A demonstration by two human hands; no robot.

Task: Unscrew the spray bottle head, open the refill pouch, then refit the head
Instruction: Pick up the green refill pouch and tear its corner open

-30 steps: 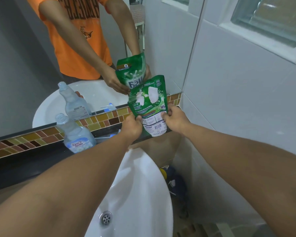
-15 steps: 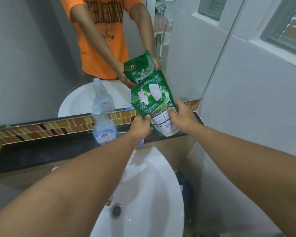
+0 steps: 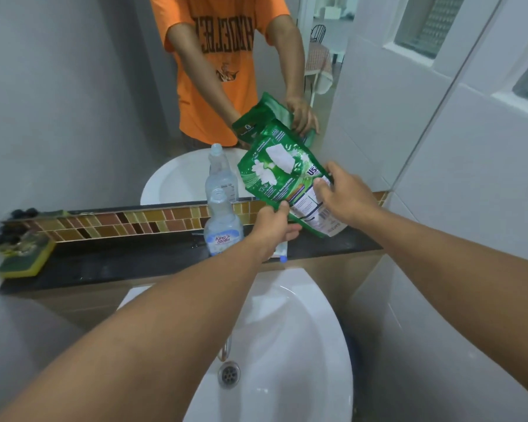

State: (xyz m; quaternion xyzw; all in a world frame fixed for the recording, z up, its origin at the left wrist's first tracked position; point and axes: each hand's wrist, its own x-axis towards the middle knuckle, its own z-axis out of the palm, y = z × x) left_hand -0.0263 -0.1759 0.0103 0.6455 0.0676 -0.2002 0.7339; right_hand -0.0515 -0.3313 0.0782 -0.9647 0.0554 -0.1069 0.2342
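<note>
Green refill pouch held tilted above the dark tabletop, at 2 o'clock from the headless spray bottle. Step: opening the pouch. Left hand pinches its lower edge; right hand grips the right side. Next probably needs a tear across one corner.

pouch: green, tilted, held above shelf | bottle: clear, upright, head off, neck open, on dark shelf left of pouch
</note>
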